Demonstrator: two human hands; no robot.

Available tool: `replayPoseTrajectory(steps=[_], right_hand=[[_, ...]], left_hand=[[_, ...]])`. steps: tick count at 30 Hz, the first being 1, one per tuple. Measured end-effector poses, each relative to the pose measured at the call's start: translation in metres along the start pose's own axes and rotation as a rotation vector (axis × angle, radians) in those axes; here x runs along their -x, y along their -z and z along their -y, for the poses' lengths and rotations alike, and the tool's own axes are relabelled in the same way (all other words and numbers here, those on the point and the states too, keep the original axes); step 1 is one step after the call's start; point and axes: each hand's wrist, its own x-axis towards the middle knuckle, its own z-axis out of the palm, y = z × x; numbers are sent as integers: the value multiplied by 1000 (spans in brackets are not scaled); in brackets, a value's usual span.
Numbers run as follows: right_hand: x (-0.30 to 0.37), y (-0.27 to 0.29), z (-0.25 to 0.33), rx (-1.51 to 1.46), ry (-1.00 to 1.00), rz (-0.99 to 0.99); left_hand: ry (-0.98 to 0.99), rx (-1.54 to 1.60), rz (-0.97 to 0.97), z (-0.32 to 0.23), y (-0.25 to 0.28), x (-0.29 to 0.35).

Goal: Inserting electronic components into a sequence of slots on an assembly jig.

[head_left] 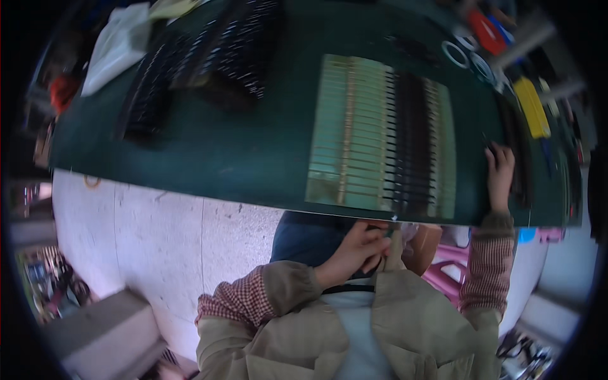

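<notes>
Just below the table's front edge, my left hand (360, 250) is closed, its fingers curled and thumb pressed in; what they hold, if anything, is hidden. My right hand (500, 166) lies on the green table toward the right, fingers bent together around a thin dark tool (487, 140) whose kind is too blurred to tell. Between the hands lies a pale green panel (326, 136) with rows of thin crosswise strips. A dark brown band (413, 149) runs lengthwise along the panel's right half, with short dark and light teeth along its sides.
Dark bundles with shiny flecks (225, 54) stand at the back left, near a white plastic bag (117, 47). A long dark bar (518, 152) lies right of my right hand. Beyond are white rings (455, 55) and a yellow box (532, 107). A pink stool (446, 272) stands below the table.
</notes>
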Motion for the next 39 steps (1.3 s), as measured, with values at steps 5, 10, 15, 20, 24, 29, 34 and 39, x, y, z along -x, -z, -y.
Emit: replayPoseTrajectory(steps=[5,10,15,20,24,29,34,39], right_hand=[[21,14,-3,-196,-56,-22],[21,16,-4,-177,-78,23],[19,20,53,-785,-437,-130],[57,64,133,-768,9,119],[64,71,154,-358,607,338],[62,65,160,-294,745,304],[59,65,166,-263,833,328],[68,70,149,-297,654,279]], left_hand=[[95,43,18,3,-5,5],[74,21,-13,7,-16,2],[93,67,-67,0,-13,9],[169,140,-47,-12,-21,15],[217,213,-58,-16,-25,17],[232,234,-54,-17,-29,19],[209,241,-51,-16,-27,17],[180,208,-47,-16,-25,21]])
